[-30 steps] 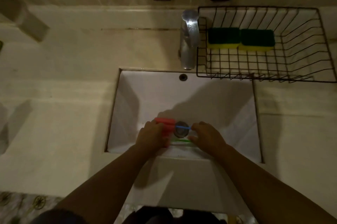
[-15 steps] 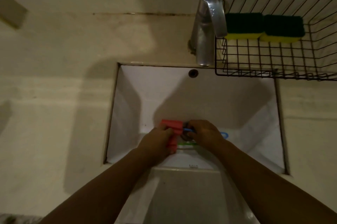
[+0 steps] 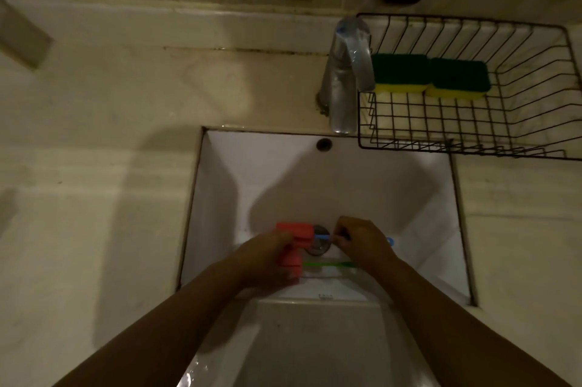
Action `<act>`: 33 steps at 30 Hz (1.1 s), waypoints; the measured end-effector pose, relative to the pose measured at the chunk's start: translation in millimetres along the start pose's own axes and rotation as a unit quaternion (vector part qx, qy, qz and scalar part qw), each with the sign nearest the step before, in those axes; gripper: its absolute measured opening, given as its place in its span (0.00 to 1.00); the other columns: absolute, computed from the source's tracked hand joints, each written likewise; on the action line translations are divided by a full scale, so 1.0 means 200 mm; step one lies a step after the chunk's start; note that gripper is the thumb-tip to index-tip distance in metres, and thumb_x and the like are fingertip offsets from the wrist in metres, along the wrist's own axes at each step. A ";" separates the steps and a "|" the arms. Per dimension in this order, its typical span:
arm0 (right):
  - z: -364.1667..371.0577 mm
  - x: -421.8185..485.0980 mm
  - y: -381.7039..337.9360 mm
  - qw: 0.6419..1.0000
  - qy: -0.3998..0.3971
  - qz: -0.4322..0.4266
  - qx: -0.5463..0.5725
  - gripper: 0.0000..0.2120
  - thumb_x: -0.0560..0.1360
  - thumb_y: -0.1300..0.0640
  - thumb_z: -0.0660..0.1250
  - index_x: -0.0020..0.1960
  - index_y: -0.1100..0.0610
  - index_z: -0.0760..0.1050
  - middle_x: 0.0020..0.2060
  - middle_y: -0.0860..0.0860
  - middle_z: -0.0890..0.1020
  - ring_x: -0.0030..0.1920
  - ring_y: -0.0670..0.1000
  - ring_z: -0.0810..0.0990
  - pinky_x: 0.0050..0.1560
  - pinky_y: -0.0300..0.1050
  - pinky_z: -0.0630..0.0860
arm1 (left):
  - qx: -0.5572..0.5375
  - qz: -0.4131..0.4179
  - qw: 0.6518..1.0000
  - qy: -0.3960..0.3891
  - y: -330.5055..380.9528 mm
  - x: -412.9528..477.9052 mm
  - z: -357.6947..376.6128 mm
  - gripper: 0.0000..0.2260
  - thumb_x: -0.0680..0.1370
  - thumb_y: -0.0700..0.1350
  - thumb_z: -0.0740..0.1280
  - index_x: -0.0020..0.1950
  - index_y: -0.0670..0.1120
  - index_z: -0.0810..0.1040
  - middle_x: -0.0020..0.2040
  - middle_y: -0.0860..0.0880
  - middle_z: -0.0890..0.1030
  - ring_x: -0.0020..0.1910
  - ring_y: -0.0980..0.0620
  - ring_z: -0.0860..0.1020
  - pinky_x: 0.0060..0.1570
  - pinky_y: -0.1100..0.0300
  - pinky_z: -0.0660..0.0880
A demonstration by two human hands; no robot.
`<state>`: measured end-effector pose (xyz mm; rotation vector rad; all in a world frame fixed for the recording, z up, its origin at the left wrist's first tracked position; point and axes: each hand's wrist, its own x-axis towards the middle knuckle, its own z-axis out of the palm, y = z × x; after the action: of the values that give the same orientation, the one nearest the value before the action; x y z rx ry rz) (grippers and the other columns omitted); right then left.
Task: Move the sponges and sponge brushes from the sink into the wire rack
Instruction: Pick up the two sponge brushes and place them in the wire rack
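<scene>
Down in the sink (image 3: 220, 197), your left hand (image 3: 267, 260) is curling closed around the red sponge heads (image 3: 293, 233) while your right hand (image 3: 362, 241) is pinching the blue brush handle (image 3: 322, 238), two green-and-yellow sponges (image 3: 428, 77) lying in the far-right wire rack (image 3: 519, 122).

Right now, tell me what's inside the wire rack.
The wire rack holds two green-and-yellow sponges side by side at its left rear. The faucet covers the rack's left edge.
</scene>
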<state>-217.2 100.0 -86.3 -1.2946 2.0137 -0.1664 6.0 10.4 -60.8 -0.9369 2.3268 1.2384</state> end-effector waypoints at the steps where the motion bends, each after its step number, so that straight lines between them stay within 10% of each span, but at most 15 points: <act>1: -0.03 -0.02 0.00 1.000 0.007 0.004 0.002 0.07 0.72 0.51 0.71 0.41 0.53 0.76 0.37 0.52 0.81 0.40 0.53 0.78 0.37 0.43 0.67 | -0.003 0.006 1.000 0.002 0.02 -0.01 -0.01 0.23 0.70 0.50 0.76 0.61 0.46 0.76 0.57 0.45 0.80 0.53 0.46 0.78 0.52 0.54 0.75; 8: -0.35 -0.22 -0.01 0.997 0.074 0.005 -0.009 0.10 0.72 0.49 0.72 0.39 0.53 0.74 0.33 0.49 0.78 0.35 0.50 0.76 0.36 0.46 0.72 | -0.052 0.069 0.996 0.032 0.27 -0.09 -0.17 0.18 0.70 0.49 0.77 0.55 0.58 0.74 0.51 0.61 0.77 0.46 0.62 0.77 0.46 0.74 0.72; 12: -0.52 -0.35 0.02 0.993 0.115 -0.008 -0.006 0.11 0.72 0.50 0.73 0.37 0.51 0.71 0.31 0.47 0.75 0.33 0.48 0.74 0.31 0.39 0.64 | -0.082 0.076 0.993 0.037 0.46 -0.13 -0.26 0.18 0.71 0.48 0.77 0.58 0.54 0.76 0.55 0.56 0.80 0.51 0.60 0.80 0.53 0.60 0.80; 27: -1.10 -0.69 0.28 0.979 0.197 -0.047 0.034 0.09 0.73 0.52 0.72 0.39 0.55 0.76 0.35 0.53 0.81 0.38 0.51 0.79 0.41 0.50 0.76 | 0.006 0.165 0.981 0.106 1.14 -0.31 -0.42 0.11 0.74 0.41 0.72 0.54 0.44 0.76 0.46 0.46 0.81 0.47 0.49 0.80 0.54 0.57 0.78; 29: -1.15 -0.68 0.29 0.978 0.201 -0.049 0.035 0.09 0.73 0.52 0.72 0.37 0.53 0.75 0.35 0.51 0.80 0.37 0.49 0.78 0.40 0.49 0.76 | -0.127 0.125 0.978 0.111 1.18 -0.29 -0.42 0.10 0.73 0.38 0.70 0.52 0.42 0.73 0.40 0.42 0.74 0.42 0.44 0.74 0.51 0.49 0.75; 33: -1.28 -0.62 0.28 0.978 0.200 -0.048 0.041 0.13 0.73 0.54 0.72 0.33 0.49 0.71 0.33 0.50 0.80 0.36 0.49 0.78 0.40 0.50 0.76 | -0.072 0.196 0.973 0.100 1.22 -0.12 -0.45 0.07 0.76 0.45 0.68 0.50 0.55 0.73 0.46 0.50 0.76 0.47 0.50 0.76 0.56 0.46 0.75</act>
<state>-391.4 162.1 136.2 -1.3890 2.2460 -0.5907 -144.7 43.6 149.6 -0.6912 2.7060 1.5448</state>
